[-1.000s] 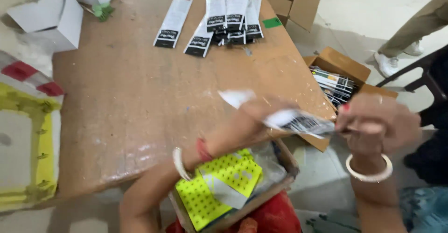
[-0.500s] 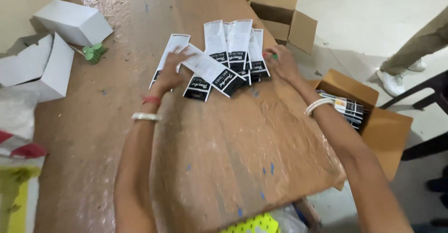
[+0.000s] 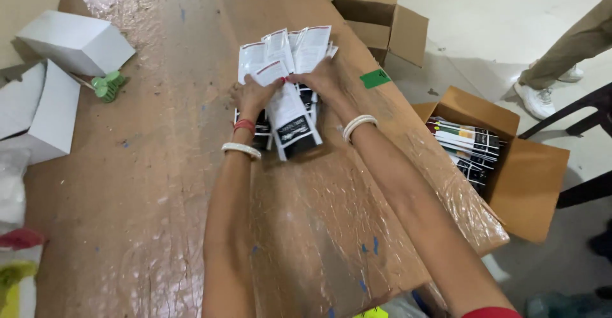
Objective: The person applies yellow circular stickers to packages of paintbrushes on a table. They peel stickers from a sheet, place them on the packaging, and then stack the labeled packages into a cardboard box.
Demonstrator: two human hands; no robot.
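Both hands are closed on a loose bunch of black-and-white packets (image 3: 290, 117) near the middle of the table (image 3: 159, 184). The left hand (image 3: 254, 95) is pinched on the near-left side of the bunch, and the right hand (image 3: 324, 79) is pressed over its top from the right. The packets are overlapped and fanned, with white upper halves pointed away and black lower halves turned toward the wearer. White bangles (image 3: 241, 149) are worn on both wrists.

The step in hand is judged to be the gathering of the scattered packets into 1 squared stack. For the next move, the edges would need to be aligned and the whole bunch gripped firmly enough that no packet slips out sideways.

To the right, beside the table, an open cardboard box (image 3: 532, 184) is seen with similar packets stacked inside. A green tape mark (image 3: 375, 78) is stuck at the table's right edge. Farther left, 2 white boxes (image 3: 54, 82) and a small green tool (image 3: 107, 86) are set on the table. At the far end, another open cardboard box (image 3: 382, 18) is placed, and another person's leg and shoe (image 3: 539, 98) are visible on the floor.
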